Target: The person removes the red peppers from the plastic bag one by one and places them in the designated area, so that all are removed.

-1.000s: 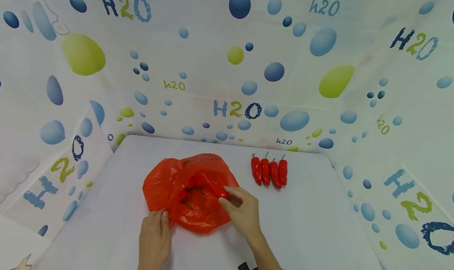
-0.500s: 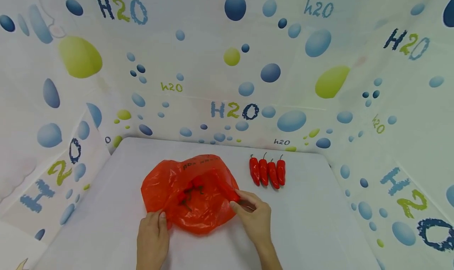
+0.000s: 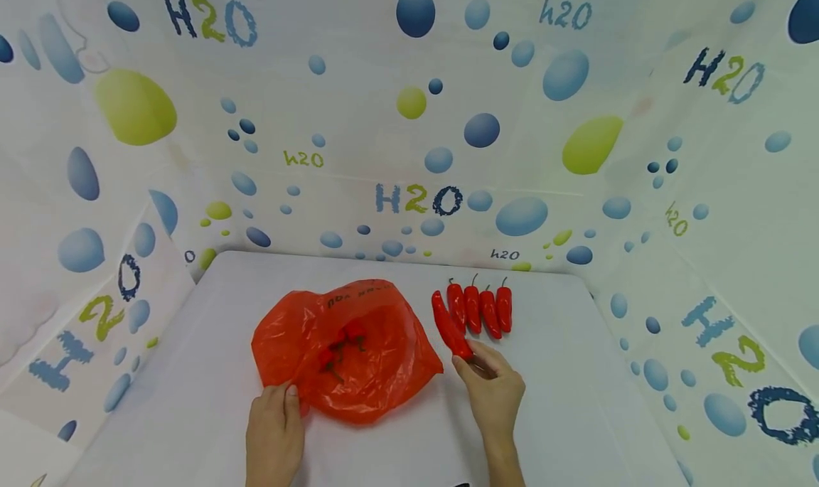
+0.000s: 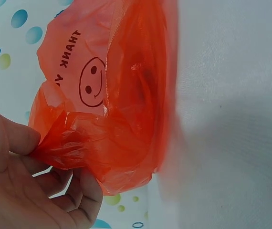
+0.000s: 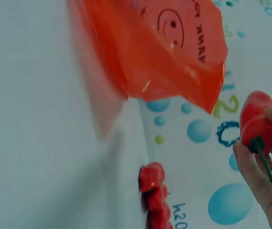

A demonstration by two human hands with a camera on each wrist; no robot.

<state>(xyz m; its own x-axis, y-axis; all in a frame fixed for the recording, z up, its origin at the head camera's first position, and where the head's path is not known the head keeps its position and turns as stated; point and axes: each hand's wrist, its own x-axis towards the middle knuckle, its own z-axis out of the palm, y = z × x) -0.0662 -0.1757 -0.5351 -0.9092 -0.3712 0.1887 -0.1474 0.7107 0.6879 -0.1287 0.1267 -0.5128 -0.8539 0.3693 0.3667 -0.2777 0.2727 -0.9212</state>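
Observation:
A red plastic bag [image 3: 384, 394] lies with its mouth spread toward me on the table; several red peppers with green stems [image 3: 345, 345] show inside. My left hand [image 3: 275, 430] pinches the bag's near left edge between thumb and fingers, as the left wrist view [image 4: 45, 176] also has it. In my right hand [image 3: 495, 394] a red chili pepper [image 3: 451, 327] is pinched by its stem end, its tip pointing away. It hangs clear of the bag, to the right; in the right wrist view the pepper's green stem [image 5: 264, 157] faces the camera.
Several red chili peppers [image 3: 480, 309] lie side by side in a row at the back right of the white table [image 3: 576, 402]. A patterned sheet [image 3: 358, 167] with blue and green drops encloses the back and sides.
My right hand has drawn the chili pepper out of the bag and moved right, toward the row. The left hand keeps its hold on the bag's edge.

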